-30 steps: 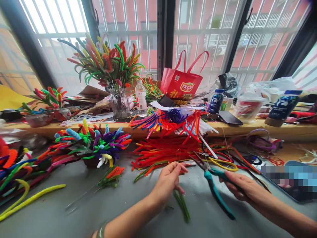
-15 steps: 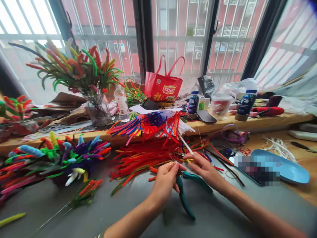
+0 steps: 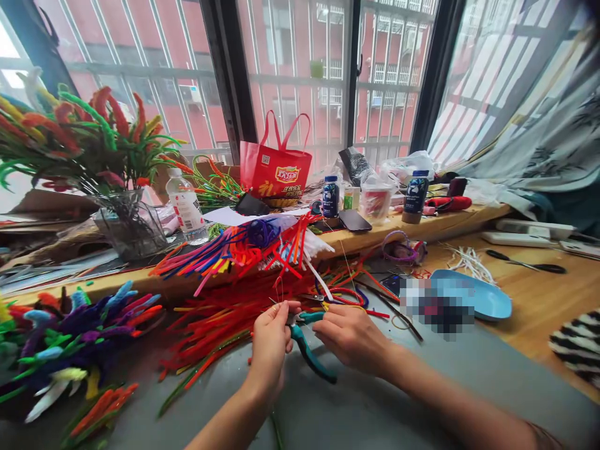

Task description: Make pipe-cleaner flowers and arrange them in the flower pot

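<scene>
Two fingertips of the left hand (image 3: 272, 331) meet in a narrow pinch — whatever fine piece sits between them is too small to tell. The right hand (image 3: 352, 334) is curled beside them; whether its fingers grip anything I cannot tell. Between the hands are the teal-handled pliers (image 3: 310, 359), head by the left fingertips, one handle angled down, the other reaching the right fingers. This looks like close work on something small, and the next move seems to call for a steady left pinch and a sure hold on both handles. Beyond lie red fuzzy stems (image 3: 229, 312) — loosely heaped — and, nearer the left forearm, an orange-and-green sprig (image 3: 104, 409) on the grey tabletop (image 3: 375, 406).
</scene>
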Action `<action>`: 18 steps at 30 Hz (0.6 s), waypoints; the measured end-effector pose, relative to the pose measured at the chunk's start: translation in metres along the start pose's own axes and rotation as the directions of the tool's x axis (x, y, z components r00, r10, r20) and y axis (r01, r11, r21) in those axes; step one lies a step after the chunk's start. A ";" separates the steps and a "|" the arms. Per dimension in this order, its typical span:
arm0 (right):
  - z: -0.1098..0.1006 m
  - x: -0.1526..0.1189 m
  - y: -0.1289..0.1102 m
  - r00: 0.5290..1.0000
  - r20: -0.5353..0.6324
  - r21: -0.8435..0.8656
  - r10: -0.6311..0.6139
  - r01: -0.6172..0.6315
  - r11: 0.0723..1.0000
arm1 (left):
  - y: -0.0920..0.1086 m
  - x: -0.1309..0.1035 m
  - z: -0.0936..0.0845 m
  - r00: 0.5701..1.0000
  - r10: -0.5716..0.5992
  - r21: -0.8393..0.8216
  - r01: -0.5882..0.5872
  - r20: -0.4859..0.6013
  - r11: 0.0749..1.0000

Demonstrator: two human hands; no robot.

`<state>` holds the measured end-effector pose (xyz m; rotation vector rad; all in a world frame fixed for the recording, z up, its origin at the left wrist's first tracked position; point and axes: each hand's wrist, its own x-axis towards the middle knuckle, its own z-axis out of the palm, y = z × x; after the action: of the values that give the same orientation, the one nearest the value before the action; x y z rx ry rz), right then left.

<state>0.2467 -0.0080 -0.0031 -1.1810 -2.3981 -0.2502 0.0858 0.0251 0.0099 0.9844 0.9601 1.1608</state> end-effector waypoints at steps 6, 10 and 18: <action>0.002 -0.007 0.016 1.000 -0.010 -0.117 0.012 -0.013 0.993 | 0.003 0.000 0.007 0.982 0.118 -0.132 -0.137 -0.146 0.982; 0.001 -0.013 0.032 0.993 -0.080 -0.141 0.088 -0.098 0.985 | 0.026 0.003 -0.009 0.946 0.243 -0.155 -0.278 -0.213 0.948; -0.033 -0.002 -0.008 0.822 -0.539 -0.091 0.182 -0.272 0.958 | 0.067 -0.026 -0.031 0.983 0.182 -0.077 -0.183 -0.015 0.980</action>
<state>0.2517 -0.0260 0.0250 -1.2616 -1.7645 -0.6193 0.0346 0.0114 0.0678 1.0212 0.8366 1.3465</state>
